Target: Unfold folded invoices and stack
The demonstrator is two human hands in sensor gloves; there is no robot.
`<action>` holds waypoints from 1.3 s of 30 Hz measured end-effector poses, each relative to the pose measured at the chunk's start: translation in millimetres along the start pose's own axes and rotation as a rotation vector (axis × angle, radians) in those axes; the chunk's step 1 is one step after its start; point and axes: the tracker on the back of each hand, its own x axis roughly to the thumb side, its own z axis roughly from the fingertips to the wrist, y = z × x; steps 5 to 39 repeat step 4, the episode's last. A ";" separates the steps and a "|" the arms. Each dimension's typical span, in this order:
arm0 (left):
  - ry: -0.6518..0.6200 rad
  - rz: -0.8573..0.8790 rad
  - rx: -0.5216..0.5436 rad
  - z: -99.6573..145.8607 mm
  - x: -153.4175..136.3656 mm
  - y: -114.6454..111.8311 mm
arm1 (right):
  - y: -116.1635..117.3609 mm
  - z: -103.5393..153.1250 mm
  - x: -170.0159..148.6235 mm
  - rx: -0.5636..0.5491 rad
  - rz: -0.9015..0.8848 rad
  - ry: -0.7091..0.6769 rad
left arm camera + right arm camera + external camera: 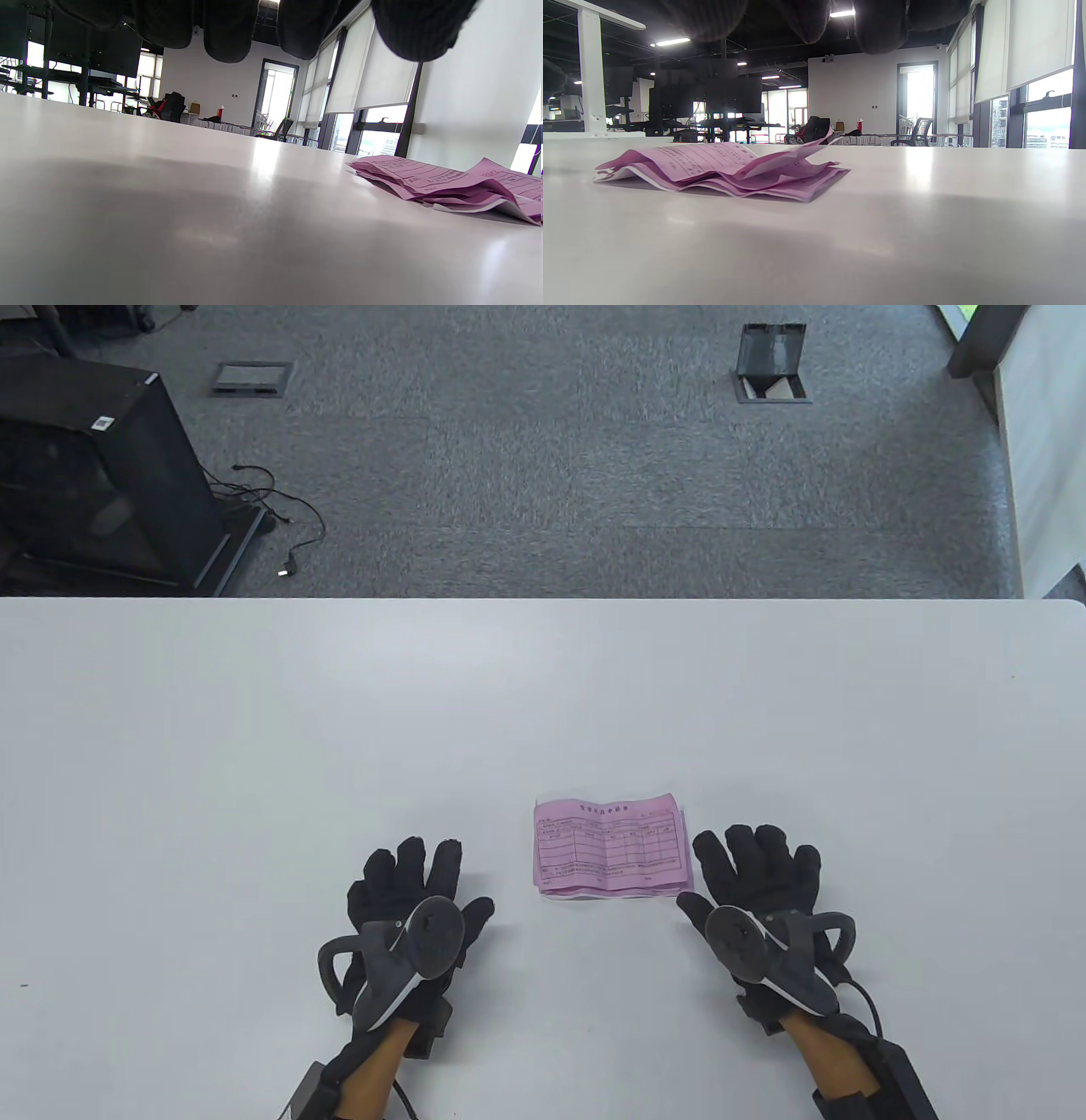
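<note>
- Invoices [607, 848], pink and printed, lie in one loose pile near the front of the white table [254, 729], between the two hands and touching neither.
- The left hand [416, 899] rests flat, fingers spread, holding nothing, a little apart from the pile.
- The right hand [755, 874] lies flat likewise, empty, just beside the pile's right edge.
- The sheets look opened yet creased and wavy, so the stacking seems at or near its end; squaring the edges would need both hands.
- Beyond the table lies grey carpet.
</note>
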 end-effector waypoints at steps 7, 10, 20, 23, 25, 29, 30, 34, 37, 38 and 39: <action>0.000 0.003 -0.002 1.5 0.0 -0.4 | 0.6 1.5 0.7 0.003 0.022 -0.001; 0.000 0.003 -0.002 1.5 0.0 -0.4 | 0.6 1.5 0.7 0.003 0.022 -0.001; 0.000 0.003 -0.002 1.5 0.0 -0.4 | 0.6 1.5 0.7 0.003 0.022 -0.001; 0.000 0.003 -0.002 1.5 0.0 -0.4 | 0.6 1.5 0.7 0.003 0.022 -0.001; 0.000 0.003 -0.002 1.5 0.0 -0.4 | 0.6 1.5 0.7 0.003 0.022 -0.001; 0.000 0.003 -0.002 1.5 0.0 -0.4 | 0.6 1.5 0.7 0.003 0.022 -0.001; 0.000 0.003 -0.002 1.5 0.0 -0.4 | 0.6 1.5 0.7 0.003 0.022 -0.001; 0.000 0.003 -0.002 1.5 0.0 -0.4 | 0.6 1.5 0.7 0.003 0.022 -0.001; 0.000 0.003 -0.002 1.5 0.0 -0.4 | 0.6 1.5 0.7 0.003 0.022 -0.001; 0.000 0.003 -0.002 1.5 0.0 -0.4 | 0.6 1.5 0.7 0.003 0.022 -0.001; 0.000 0.003 -0.002 1.5 0.0 -0.4 | 0.6 1.5 0.7 0.003 0.022 -0.001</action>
